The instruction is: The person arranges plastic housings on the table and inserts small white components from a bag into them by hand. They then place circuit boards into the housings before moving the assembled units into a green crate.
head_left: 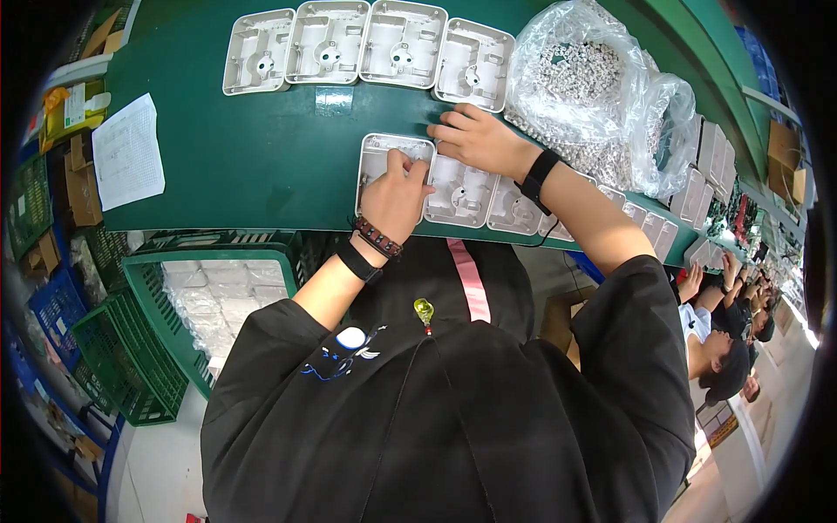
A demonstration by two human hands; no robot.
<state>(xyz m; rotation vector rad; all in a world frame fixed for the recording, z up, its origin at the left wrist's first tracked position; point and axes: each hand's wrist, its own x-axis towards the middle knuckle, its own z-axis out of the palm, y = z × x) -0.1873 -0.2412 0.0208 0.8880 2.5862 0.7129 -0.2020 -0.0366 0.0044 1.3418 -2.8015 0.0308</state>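
Note:
My left hand [394, 205] reaches into a light grey plastic housing [373, 157] at the table's near edge. Its fingers are bent and pressed down inside the tray-like shell, and whatever they pinch is hidden beneath them. My right hand [479, 139] is held palm down just right of that housing, above the top edge of a neighbouring housing [458, 190]. The right fingers are loosely bent and a little apart, with nothing visible in them. More housings of the same kind [514, 207] continue in a row to the right, partly under my right forearm.
Along the far side stand several similar housings [403, 57]. A clear plastic bag [567, 96] full of small metallic parts lies at the right. A paper sheet [129, 152] rests at the left. Below the edge stands a green crate [144, 288] of wrapped parts. Other people [719, 349] sit farther right.

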